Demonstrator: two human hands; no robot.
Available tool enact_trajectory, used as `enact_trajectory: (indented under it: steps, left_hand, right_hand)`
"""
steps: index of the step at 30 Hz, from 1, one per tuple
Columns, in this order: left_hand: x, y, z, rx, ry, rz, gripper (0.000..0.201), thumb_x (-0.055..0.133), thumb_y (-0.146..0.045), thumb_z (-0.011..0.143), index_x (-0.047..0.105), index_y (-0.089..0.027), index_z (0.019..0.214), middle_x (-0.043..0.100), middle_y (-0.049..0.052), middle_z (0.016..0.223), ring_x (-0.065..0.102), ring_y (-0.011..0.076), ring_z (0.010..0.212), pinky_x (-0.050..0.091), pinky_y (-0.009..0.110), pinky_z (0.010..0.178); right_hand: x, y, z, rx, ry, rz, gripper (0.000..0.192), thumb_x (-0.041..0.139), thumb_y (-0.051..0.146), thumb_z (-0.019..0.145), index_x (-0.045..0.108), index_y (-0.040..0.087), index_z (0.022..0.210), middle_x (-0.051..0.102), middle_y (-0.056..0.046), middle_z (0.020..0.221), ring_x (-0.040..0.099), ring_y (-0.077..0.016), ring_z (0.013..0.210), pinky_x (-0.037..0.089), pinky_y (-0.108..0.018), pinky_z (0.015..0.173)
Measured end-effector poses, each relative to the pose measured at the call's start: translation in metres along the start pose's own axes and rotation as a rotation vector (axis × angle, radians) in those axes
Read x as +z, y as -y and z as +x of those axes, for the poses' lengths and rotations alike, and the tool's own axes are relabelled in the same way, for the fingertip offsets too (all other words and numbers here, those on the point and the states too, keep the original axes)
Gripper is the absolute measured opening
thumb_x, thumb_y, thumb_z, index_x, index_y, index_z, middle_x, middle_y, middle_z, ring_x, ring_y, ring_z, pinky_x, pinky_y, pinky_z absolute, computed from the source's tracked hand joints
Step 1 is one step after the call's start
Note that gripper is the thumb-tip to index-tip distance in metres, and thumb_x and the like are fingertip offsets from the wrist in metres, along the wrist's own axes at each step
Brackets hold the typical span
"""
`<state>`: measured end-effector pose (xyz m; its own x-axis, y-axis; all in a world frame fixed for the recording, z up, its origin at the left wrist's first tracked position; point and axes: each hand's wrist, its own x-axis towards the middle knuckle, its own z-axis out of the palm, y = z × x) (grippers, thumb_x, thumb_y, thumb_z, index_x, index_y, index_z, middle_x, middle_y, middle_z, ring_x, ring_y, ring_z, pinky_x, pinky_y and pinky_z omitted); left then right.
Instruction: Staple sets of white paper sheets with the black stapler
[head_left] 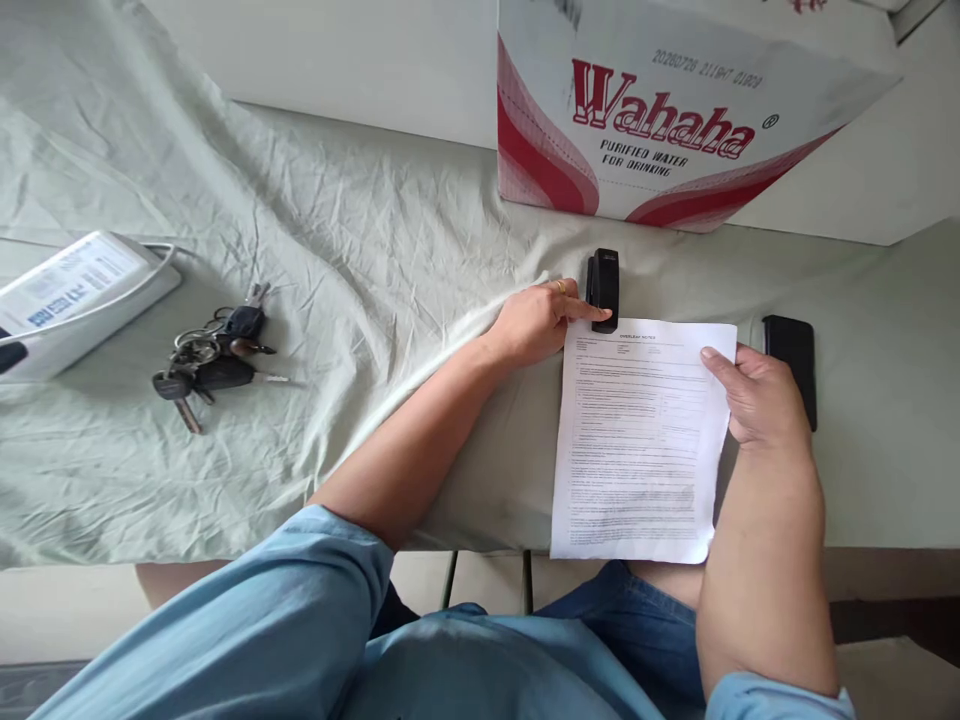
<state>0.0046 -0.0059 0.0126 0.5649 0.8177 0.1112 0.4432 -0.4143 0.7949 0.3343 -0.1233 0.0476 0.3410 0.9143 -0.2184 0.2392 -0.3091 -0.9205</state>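
Note:
A printed white paper sheet (637,440) lies on the pale green cloth-covered table (360,250). My right hand (754,395) grips the sheet's right edge, thumb on top. A black stapler (604,285) stands at the sheet's top left corner. My left hand (536,320) rests beside it, its index finger stretched onto the stapler's near end at the paper's corner.
A bunch of keys (214,360) lies at the left, with a white device and cable (75,295) beyond it. A black phone (791,365) lies right of the sheet. A red and white Wahaha cardboard box (660,110) stands behind the stapler.

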Motion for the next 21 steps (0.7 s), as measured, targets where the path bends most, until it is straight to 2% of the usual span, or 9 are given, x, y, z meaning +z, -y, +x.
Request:
enact_trajectory:
  steps: [2,5,8,10,11,13,15,18,21]
  left_hand:
    - [0.001,0.004,0.002,0.038,-0.013,-0.081,0.065,0.052,-0.002,0.100,0.096,-0.030,0.138,0.082,0.006,0.115,0.075,0.0169,0.098,0.061,0.033,0.097]
    - [0.001,0.012,0.003,0.112,-0.032,-0.266,0.060,0.056,-0.002,0.097,0.096,-0.024,0.136,0.082,0.007,0.110,0.075,0.0163,0.095,0.062,0.032,0.098]
    - [-0.002,0.011,0.003,0.063,-0.071,-0.449,0.049,0.066,-0.013,0.102,0.091,-0.019,0.144,0.082,0.005,0.105,0.068,0.0141,0.086,0.058,0.030,0.089]
    - [-0.005,0.005,0.002,-0.031,-0.092,-0.560,0.039,0.075,-0.036,0.110,0.090,-0.017,0.140,0.082,0.005,0.099,0.061,0.0126,0.078,0.053,0.029,0.080]
    - [-0.007,0.000,0.001,-0.083,-0.098,-0.613,0.043,0.077,-0.052,0.111,0.090,-0.017,0.132,0.082,0.005,0.097,0.058,0.0123,0.075,0.050,0.029,0.075]
    - [-0.010,-0.009,0.000,-0.172,-0.095,-0.720,0.066,0.071,-0.081,0.109,0.088,-0.018,0.107,0.079,0.006,0.089,0.052,0.0120,0.069,0.043,0.030,0.066]
    - [-0.013,-0.015,-0.001,-0.219,-0.068,-0.810,0.079,0.066,-0.096,0.103,0.079,-0.019,0.086,0.073,0.006,0.079,0.046,0.0115,0.063,0.034,0.032,0.059]
    - [-0.017,-0.016,-0.002,-0.204,0.024,-0.798,0.076,0.081,-0.091,0.096,0.061,-0.022,0.070,0.054,0.001,0.067,0.037,0.0102,0.060,0.025,0.033,0.057]
    - [-0.019,-0.011,-0.001,-0.178,0.062,-0.640,0.070,0.099,-0.067,0.086,0.049,-0.024,0.065,0.041,-0.004,0.067,0.033,0.0095,0.065,0.020,0.032,0.060]
  right_hand:
    - [0.003,0.011,-0.006,0.080,0.031,0.016,0.048,0.115,0.066,0.065,0.091,0.033,0.090,0.090,-0.003,0.084,0.084,-0.0300,0.075,0.074,-0.046,0.073]
    - [-0.003,0.024,-0.019,0.147,0.254,-0.048,0.048,0.117,0.067,0.061,0.090,0.033,0.081,0.091,-0.004,0.085,0.085,-0.0293,0.077,0.076,-0.047,0.079]
    - [-0.012,0.031,-0.031,0.166,0.381,-0.070,0.048,0.119,0.065,0.059,0.091,0.030,0.076,0.089,-0.005,0.079,0.086,-0.0288,0.077,0.076,-0.044,0.079]
    - [-0.012,0.032,-0.034,0.111,0.275,0.004,0.047,0.120,0.062,0.059,0.091,0.029,0.077,0.090,-0.005,0.081,0.088,-0.0282,0.081,0.076,-0.043,0.085]
    - [-0.010,0.032,-0.034,0.073,0.183,0.057,0.047,0.120,0.062,0.059,0.092,0.029,0.078,0.091,-0.005,0.085,0.089,-0.0278,0.084,0.077,-0.044,0.089]
    - [-0.003,0.030,-0.029,0.017,0.009,0.147,0.051,0.120,0.062,0.058,0.093,0.027,0.083,0.094,-0.005,0.092,0.089,-0.0280,0.087,0.077,-0.048,0.098]
    - [0.003,0.026,-0.022,-0.001,-0.074,0.180,0.055,0.119,0.063,0.057,0.093,0.025,0.087,0.094,-0.007,0.096,0.090,-0.0299,0.090,0.076,-0.054,0.105]
    - [0.007,0.018,-0.015,-0.020,-0.105,0.171,0.055,0.117,0.062,0.062,0.093,0.023,0.093,0.094,-0.008,0.097,0.090,-0.0318,0.095,0.074,-0.057,0.109]
    - [0.007,0.012,-0.012,-0.042,-0.114,0.162,0.054,0.115,0.062,0.066,0.092,0.023,0.094,0.094,-0.008,0.099,0.090,-0.0324,0.102,0.072,-0.057,0.112]
